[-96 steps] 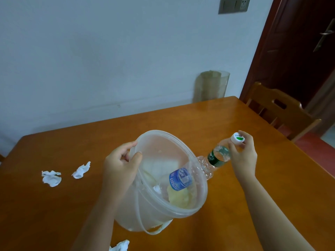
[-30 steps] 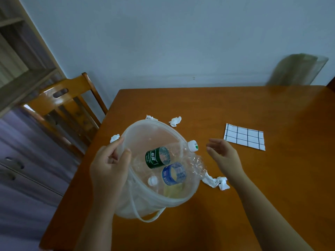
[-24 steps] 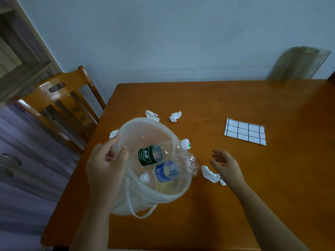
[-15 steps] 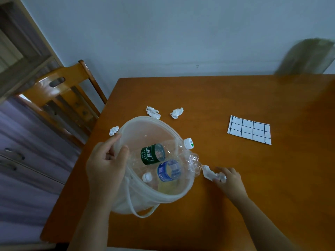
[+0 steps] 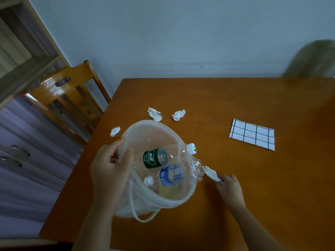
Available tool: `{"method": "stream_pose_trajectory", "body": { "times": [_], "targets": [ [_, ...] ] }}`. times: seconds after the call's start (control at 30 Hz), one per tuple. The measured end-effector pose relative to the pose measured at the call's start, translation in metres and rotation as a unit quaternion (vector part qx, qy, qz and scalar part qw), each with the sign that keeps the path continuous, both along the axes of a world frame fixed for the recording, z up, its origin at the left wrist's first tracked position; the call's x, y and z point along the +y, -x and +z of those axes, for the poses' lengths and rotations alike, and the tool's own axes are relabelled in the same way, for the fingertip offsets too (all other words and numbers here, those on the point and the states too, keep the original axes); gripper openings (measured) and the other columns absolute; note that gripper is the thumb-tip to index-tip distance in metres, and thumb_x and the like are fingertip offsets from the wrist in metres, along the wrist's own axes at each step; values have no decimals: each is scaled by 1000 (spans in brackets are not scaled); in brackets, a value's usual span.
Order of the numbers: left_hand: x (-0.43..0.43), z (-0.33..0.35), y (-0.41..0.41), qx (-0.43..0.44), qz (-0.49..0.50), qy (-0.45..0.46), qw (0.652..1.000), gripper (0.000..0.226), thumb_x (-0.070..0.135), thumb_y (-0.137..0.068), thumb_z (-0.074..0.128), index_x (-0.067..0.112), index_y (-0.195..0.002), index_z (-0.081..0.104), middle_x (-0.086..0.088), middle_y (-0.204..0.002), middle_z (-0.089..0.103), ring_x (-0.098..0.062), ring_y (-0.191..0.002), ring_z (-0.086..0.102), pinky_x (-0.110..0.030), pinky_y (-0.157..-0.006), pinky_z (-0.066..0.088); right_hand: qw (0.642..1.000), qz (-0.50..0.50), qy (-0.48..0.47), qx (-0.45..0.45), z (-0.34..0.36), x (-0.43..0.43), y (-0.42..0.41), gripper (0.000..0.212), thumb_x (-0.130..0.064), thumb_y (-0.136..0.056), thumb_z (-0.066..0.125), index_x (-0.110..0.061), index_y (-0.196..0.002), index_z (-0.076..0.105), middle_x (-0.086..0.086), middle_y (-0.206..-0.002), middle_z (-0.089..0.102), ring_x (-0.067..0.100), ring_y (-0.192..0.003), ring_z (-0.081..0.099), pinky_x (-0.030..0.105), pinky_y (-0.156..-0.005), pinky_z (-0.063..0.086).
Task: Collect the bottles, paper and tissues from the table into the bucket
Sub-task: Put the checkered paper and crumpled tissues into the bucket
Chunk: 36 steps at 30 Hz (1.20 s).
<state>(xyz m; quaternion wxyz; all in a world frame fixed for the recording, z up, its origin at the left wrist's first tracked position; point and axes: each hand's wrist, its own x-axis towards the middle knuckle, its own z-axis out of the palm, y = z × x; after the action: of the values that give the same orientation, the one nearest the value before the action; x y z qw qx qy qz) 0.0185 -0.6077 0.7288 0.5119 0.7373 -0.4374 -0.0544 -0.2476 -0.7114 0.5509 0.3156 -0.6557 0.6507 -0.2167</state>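
Note:
My left hand [image 5: 110, 167] grips the rim of a translucent plastic bucket [image 5: 154, 201], tilted toward me on the wooden table [image 5: 235, 187]. Inside lie a green-labelled bottle [image 5: 155, 157] with its white cap past the rim, and a blue-labelled bottle [image 5: 170, 175]. My right hand [image 5: 229, 187] pinches a crumpled white tissue [image 5: 211, 173] on the table just right of the bucket. Three more crumpled tissues lie beyond the bucket: one [image 5: 115, 131] at the left edge, one [image 5: 154, 114] and another [image 5: 178, 115] further back. A grid-lined paper [image 5: 252, 134] lies flat to the right.
A wooden chair [image 5: 67, 104] stands at the table's left side, beside a cabinet with drawers [image 5: 21, 160]. A blurred translucent container [image 5: 315, 58] stands at the far right corner against the wall. The table's left edge runs close to the bucket.
The second bottle went into the bucket and my view swung left. My right hand came down onto the tissue beside the bucket and closed on it. My left hand kept its hold on the rim.

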Motion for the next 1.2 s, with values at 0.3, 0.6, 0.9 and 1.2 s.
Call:
{"method": "stream_pose_trajectory", "body": {
  "times": [0.3,0.6,0.9,1.2],
  "targets": [
    [-26,5,18,47,4,16,999,32,14,-75,62,30,-103,65,5,-76,58,-3,-61,50,-11,-50,43,989,-34,110,-92,74,-22,9,19,-10,-80,64,-9,-99,62,2,-91,51,18,-80,51,22,-57,41],
    [-77,12,50,27,-41,8,999,34,17,-76,63,27,-108,63,-1,-69,52,-10,-51,43,-16,-40,36,970,82,186,-131,145,-47,3,20,-17,-77,68,-31,-88,59,-15,-88,52,3,-85,51,7,-66,38],
    [-135,19,90,-3,-56,2,998,34,18,-74,62,23,-107,65,1,-70,52,-14,-58,47,-23,-49,40,952,211,217,-44,163,-92,2,29,-27,-78,66,-24,-107,62,-10,-93,47,13,-94,47,19,-79,37],
    [-181,17,116,-18,-44,-12,999,33,18,-76,60,24,-108,64,2,-64,49,-13,-57,45,-21,-49,38,976,104,185,-56,131,-156,76,29,-22,-80,66,-19,-108,60,1,-104,55,11,-100,49,20,-83,35]
  ]
}}
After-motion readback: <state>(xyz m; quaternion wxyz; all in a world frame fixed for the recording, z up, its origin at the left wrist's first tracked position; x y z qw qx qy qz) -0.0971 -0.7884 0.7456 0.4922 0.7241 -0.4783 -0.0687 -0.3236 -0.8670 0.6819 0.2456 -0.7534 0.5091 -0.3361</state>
